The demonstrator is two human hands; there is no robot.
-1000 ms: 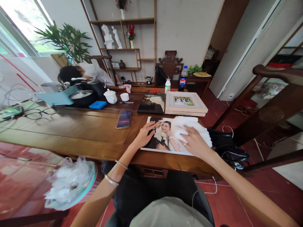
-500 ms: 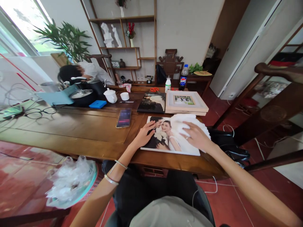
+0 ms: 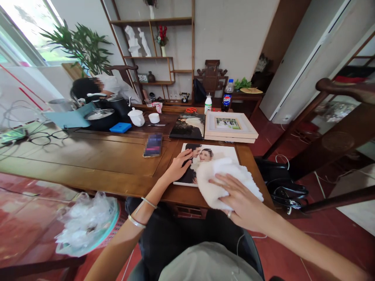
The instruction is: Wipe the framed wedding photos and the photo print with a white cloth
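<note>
A photo panel (image 3: 191, 156) printed with a couple lies flat near the table's front edge. My left hand (image 3: 179, 167) rests on its left side with the fingers stretched out, holding nothing. Under my right hand (image 3: 238, 195) is a fluffy white cloth (image 3: 209, 181), gripped from above with bent fingers. The cloth covers the panel's lower right part and hangs over its front edge.
Behind the panel lie a dark photo panel (image 3: 187, 127) and stacked light picture frames (image 3: 246, 127). A phone (image 3: 152, 145) is to the left. Farther back stand a cola bottle (image 3: 227, 96), a white bottle (image 3: 208, 104) and a teapot (image 3: 136, 117). A bag-lined basket (image 3: 113, 228) sits below the table.
My right hand has drawn the cloth toward me and slightly left, baring the panel's upper right corner and covering its lower part. My left hand has stayed in place.
</note>
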